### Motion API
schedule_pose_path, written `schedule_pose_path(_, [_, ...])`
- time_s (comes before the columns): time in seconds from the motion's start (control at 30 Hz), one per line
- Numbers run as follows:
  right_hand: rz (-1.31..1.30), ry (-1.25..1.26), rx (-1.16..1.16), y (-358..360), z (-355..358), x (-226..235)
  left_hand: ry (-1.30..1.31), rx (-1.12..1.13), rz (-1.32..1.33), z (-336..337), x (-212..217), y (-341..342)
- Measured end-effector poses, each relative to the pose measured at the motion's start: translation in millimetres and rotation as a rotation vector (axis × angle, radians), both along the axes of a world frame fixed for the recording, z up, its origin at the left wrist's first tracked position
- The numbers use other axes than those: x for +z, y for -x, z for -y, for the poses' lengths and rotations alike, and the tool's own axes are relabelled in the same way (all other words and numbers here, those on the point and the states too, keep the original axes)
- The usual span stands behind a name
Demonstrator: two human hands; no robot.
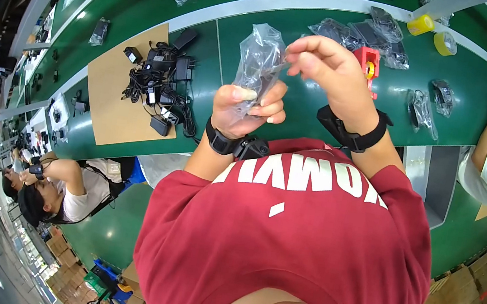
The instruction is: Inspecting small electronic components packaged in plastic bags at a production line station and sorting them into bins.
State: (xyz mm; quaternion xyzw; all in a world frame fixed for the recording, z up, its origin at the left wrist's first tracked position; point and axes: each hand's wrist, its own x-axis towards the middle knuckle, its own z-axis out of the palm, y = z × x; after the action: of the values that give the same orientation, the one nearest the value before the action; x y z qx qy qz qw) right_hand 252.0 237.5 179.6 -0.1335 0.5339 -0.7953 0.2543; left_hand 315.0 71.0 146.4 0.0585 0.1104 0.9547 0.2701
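Clear plastic bag (257, 60), limp and likely slippery, hung above the green surface (301, 104); left hand (243, 109) fingers clamped its base, right hand (326, 63) fingers pinched its mouth.

The clear plastic bag (257, 60) was crinkly and shiny. It stood upright, held up above the green table (300, 107), with its top pinched.

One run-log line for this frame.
left hand: grips clear plastic bag | right hand: pinches bag's upper edge | behind: black adapters on cardboard sheet
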Motion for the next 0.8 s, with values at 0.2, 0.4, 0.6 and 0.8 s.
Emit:
schedule_pose_path(0.2, [-0.093, -0.260, -0.150, -14.9, -2.1, -21.5, 0.088, 0.071, 0.021, -3.9, -5.0, -1.8])
schedule_pose_path(0.4, [-0.115, -0.206, -0.342, -21.9, 18.4, -64.9, -0.138, 0.044, 0.152, -26.1, -20.7, -0.4])
schedule_pose_path(0.6, [-0.187, -0.345, -0.449, -23.5, 19.1, -79.6, -0.057, 0.004, 0.146, -22.8, -26.3, -1.0])
schedule_pose_path(0.8, [0.419, -0.065, 0.224, -6.9, -21.2, -91.1, -0.225, -0.170, 0.149, -25.6, -43.0, -8.9])
